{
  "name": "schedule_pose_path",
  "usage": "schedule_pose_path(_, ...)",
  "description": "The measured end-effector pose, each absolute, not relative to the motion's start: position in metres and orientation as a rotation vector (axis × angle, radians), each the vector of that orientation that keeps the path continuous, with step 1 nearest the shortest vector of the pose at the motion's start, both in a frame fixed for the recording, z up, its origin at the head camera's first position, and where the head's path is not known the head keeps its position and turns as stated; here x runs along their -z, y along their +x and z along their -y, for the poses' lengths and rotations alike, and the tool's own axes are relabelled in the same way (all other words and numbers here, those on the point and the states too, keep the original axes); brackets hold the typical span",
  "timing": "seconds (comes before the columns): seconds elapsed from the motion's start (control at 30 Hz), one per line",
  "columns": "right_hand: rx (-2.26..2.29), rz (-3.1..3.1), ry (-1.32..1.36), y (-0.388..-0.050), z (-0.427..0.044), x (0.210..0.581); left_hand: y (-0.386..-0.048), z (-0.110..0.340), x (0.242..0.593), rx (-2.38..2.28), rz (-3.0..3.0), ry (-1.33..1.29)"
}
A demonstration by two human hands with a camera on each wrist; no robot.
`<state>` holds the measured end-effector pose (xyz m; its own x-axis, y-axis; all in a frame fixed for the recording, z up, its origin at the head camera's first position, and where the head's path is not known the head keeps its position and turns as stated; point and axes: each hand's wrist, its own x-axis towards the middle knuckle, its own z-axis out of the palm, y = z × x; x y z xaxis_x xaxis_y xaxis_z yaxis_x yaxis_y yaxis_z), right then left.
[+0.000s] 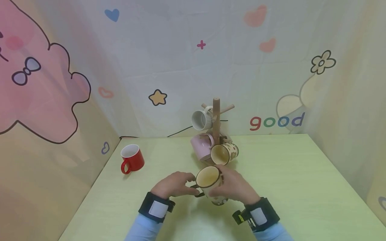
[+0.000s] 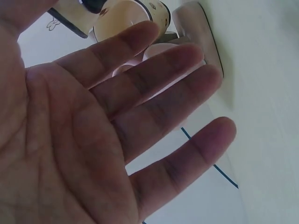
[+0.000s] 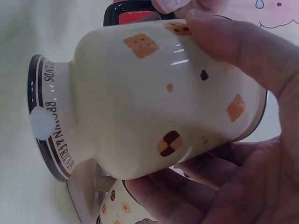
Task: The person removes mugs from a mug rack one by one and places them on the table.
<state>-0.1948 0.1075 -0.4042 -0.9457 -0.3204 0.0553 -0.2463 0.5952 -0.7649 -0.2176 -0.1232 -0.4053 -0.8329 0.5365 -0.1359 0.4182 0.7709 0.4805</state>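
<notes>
Above the near middle of the table, my right hand [image 1: 236,185] grips a cream mug [image 3: 154,102] with cookie prints and a dark rim, thumb on one side and fingers on the other. The mug tilts, its opening toward the upper left. Its black handle [image 3: 133,6] points left. My left hand [image 1: 174,185] is at that handle, thumb and fingertips around it; whether they touch it is hard to tell. In the left wrist view its fingers [image 2: 163,109] extend nearly straight and spread.
Behind the hands stands a wooden mug tree [image 1: 216,117]. On it hang a white ribbed mug [image 1: 201,119], a pink mug [image 1: 200,147] and another cream patterned mug [image 1: 233,151]. A red mug [image 1: 136,161] stands upright at the table's left. A printed curtain [image 1: 181,67] backs the table.
</notes>
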Motion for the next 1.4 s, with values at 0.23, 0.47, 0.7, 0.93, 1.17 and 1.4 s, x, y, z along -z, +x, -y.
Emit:
schedule_pose_path(0.23,1.251,-2.749,-0.524,-0.1939,-0.1056,0.4048,-0.219,0.1192,0.4074,-0.652,-2.641,0.801)
schedule_pose_path(0.47,1.236,-2.759,-0.556,-0.1927,-0.1054,0.4041,-0.2177,0.117,0.4068,-0.689,-2.592,0.864)
schedule_pose_path(0.7,1.236,-2.754,-0.544,-0.1936,-0.1045,0.4039,-0.2176,0.1169,0.4069,-0.701,-2.573,0.926)
schedule_pose_path(0.93,1.245,-2.735,-0.536,-0.1962,-0.1073,0.4076,-0.2197,0.1158,0.4111,-0.751,-2.53,0.879)
schedule_pose_path(1.17,1.304,-2.684,-0.496,-0.1971,-0.1097,0.4098,-0.222,0.1171,0.4129,-0.828,-2.526,0.917)
schedule_pose_path(1.4,1.306,-2.652,-0.491,-0.1983,-0.1119,0.4106,-0.2206,0.1191,0.4086,-0.864,-2.525,0.915)
